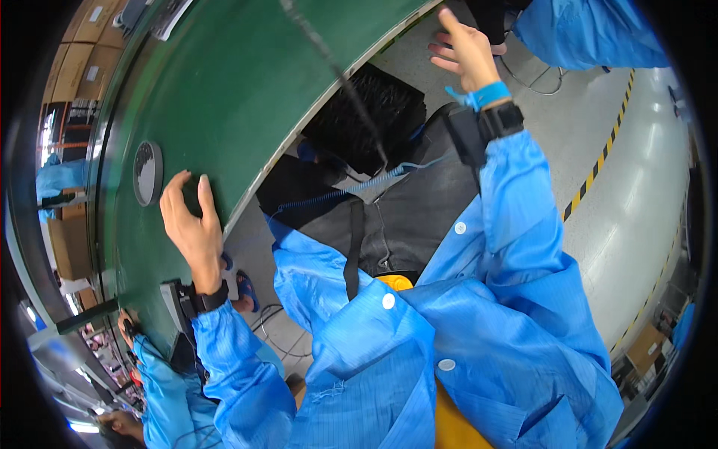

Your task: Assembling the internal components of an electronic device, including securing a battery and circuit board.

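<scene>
My left hand (192, 228) is over the green tabletop (232, 90), close to its near edge, with thumb and fingers apart and nothing in the grasp. Just beyond the fingertips sits a shallow round grey dish (149, 173) with small dark pieces in it; hand and dish appear apart. Out past the table's edge, at upper right, my right hand (470, 56) is spread and holds nothing. A light-blue wrist strap (482, 96) is around that wrist, and a coiled blue cord (336, 193) runs across my lap.
Below the table edge stands a bin lined with black plastic (366, 120). A blurred dark strand (329, 60) crosses the view above it. Co-workers in blue sleeves are at lower left (161, 385) and upper right (591, 34). Cardboard boxes (78, 67) are stacked at far left.
</scene>
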`<act>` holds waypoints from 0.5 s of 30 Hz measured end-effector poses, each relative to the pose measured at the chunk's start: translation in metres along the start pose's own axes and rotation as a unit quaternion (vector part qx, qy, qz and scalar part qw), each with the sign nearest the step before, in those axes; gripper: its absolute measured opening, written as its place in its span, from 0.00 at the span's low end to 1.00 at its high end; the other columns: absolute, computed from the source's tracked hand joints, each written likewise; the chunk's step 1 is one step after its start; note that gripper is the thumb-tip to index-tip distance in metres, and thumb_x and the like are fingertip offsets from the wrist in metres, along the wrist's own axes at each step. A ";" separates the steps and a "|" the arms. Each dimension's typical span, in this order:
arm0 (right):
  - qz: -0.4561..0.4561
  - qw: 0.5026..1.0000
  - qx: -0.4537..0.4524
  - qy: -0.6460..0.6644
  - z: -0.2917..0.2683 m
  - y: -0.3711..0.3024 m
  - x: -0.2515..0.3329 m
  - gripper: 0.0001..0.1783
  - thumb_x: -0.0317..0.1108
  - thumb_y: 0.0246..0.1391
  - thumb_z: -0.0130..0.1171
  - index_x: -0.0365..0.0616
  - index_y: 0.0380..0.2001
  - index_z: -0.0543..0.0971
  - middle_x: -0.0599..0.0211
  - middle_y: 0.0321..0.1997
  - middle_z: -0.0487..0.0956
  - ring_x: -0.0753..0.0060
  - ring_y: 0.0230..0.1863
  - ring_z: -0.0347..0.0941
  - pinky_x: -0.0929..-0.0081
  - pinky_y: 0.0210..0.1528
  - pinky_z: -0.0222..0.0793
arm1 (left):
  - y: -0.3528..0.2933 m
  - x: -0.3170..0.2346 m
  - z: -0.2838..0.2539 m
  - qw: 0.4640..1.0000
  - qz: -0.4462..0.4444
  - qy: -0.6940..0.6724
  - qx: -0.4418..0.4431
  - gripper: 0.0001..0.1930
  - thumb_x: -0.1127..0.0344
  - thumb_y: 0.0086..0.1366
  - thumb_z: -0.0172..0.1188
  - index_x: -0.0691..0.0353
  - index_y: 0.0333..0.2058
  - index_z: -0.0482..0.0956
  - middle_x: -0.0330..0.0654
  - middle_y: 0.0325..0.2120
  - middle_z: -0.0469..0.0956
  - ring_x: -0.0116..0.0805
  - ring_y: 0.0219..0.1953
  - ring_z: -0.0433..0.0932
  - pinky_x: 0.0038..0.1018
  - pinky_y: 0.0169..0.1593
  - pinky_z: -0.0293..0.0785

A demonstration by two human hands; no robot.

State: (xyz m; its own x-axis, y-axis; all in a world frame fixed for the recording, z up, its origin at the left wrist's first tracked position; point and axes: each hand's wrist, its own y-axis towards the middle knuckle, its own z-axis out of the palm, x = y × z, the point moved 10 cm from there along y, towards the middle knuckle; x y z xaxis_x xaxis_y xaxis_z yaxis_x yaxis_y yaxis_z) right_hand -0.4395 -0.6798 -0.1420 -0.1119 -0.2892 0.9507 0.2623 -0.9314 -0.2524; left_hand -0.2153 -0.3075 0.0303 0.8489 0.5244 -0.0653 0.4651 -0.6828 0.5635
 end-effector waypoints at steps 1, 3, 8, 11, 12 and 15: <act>0.060 0.997 0.004 0.049 0.003 0.008 -0.016 0.25 0.56 0.51 0.59 0.42 0.36 0.74 0.70 0.23 0.72 0.75 0.27 0.73 0.72 0.27 0.70 | 0.000 0.002 0.001 1.000 -0.002 0.000 -0.002 0.13 0.63 0.61 0.59 0.66 0.40 0.75 0.48 0.39 0.76 0.46 0.44 0.73 0.35 0.48 0.68; 0.044 0.985 0.105 0.134 0.032 0.018 -0.010 0.24 0.55 0.55 0.54 0.46 0.41 0.74 0.68 0.30 0.74 0.63 0.35 0.74 0.65 0.33 0.73 | -0.001 0.008 -0.001 1.000 -0.003 0.021 -0.012 0.13 0.62 0.61 0.59 0.66 0.40 0.75 0.48 0.38 0.76 0.46 0.44 0.73 0.35 0.48 0.68; -0.005 0.893 0.115 0.434 0.062 0.018 0.041 0.19 0.41 0.55 0.56 0.38 0.44 0.72 0.59 0.38 0.75 0.66 0.40 0.73 0.67 0.42 0.69 | 0.002 0.019 -0.003 0.997 0.029 0.027 -0.071 0.15 0.58 0.58 0.61 0.63 0.37 0.77 0.48 0.35 0.77 0.47 0.40 0.74 0.36 0.46 0.69; -0.040 0.928 0.085 0.360 0.054 0.041 0.049 0.19 0.39 0.62 0.47 0.36 0.49 0.68 0.54 0.52 0.72 0.56 0.55 0.66 0.56 0.62 0.59 | 0.003 0.019 -0.001 0.994 0.026 0.042 -0.099 0.15 0.57 0.58 0.61 0.64 0.36 0.78 0.48 0.35 0.78 0.47 0.41 0.75 0.35 0.46 0.70; -0.051 0.946 0.096 0.306 0.054 0.063 0.047 0.16 0.37 0.63 0.45 0.36 0.47 0.69 0.53 0.51 0.72 0.55 0.53 0.67 0.55 0.60 0.61 | 0.003 0.018 -0.001 0.993 0.034 0.040 -0.108 0.16 0.56 0.58 0.61 0.64 0.36 0.78 0.47 0.35 0.78 0.46 0.41 0.75 0.35 0.46 0.70; -0.070 0.963 0.125 0.226 0.051 0.116 0.046 0.12 0.32 0.64 0.42 0.37 0.46 0.70 0.53 0.50 0.73 0.54 0.50 0.69 0.54 0.57 0.64 | 0.004 0.011 -0.010 0.987 0.063 0.045 -0.141 0.14 0.57 0.57 0.61 0.63 0.33 0.78 0.44 0.33 0.79 0.45 0.39 0.75 0.36 0.43 0.70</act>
State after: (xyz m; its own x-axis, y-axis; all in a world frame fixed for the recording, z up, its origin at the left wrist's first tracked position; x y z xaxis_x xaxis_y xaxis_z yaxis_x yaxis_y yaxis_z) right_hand -0.3655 -0.7901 -0.1181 -0.5543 -0.2843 0.7823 0.4311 -0.9020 -0.0224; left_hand -0.2071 -0.2992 0.0401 0.8637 0.4967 0.0855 0.2587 -0.5826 0.7705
